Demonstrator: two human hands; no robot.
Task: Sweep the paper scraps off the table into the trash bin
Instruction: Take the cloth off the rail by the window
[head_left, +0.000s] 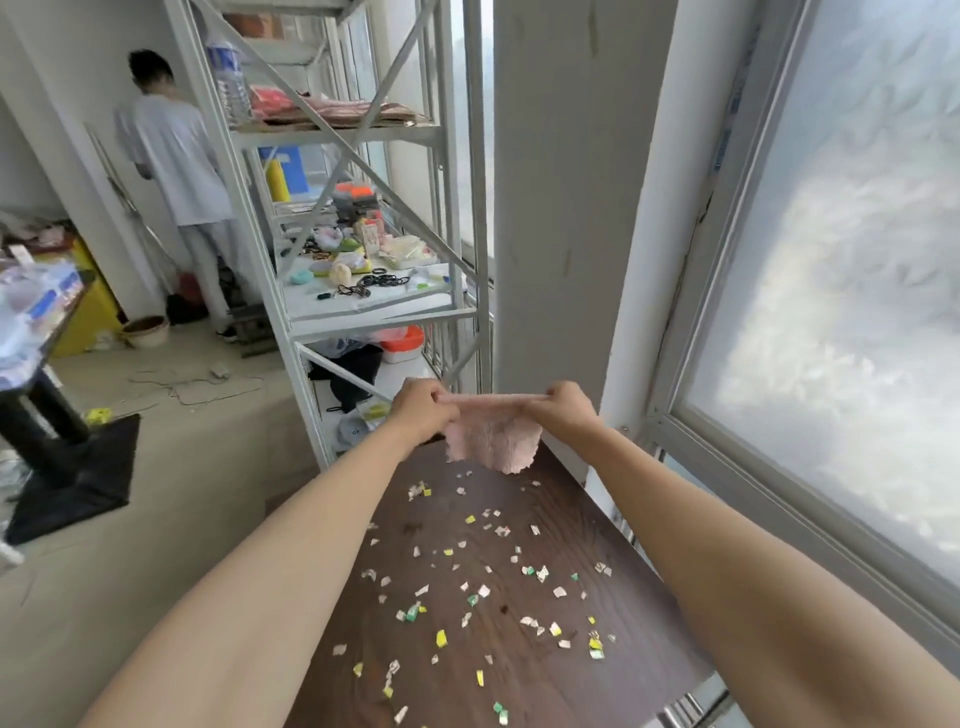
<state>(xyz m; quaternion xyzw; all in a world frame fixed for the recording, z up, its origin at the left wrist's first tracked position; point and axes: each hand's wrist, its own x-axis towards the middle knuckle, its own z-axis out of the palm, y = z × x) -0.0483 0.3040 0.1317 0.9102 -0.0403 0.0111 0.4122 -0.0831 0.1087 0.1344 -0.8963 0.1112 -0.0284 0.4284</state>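
Paper scraps (470, 587) litter the dark counter (519, 670) as both hands, left (422, 410) and right (563, 410), pinch a pink cloth (491, 441) taut at 12 o'clock, each grip closed on a corner. Sweeping looks unstarted; no trash bin shows.

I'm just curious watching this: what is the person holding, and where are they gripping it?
A pink cloth, pinched along its top edge by the left hand and right hand, hanging over the table's far end.

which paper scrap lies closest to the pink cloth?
The small white scrap just below the pink cloth that the left hand and right hand hold; the others lie nearer the camera.
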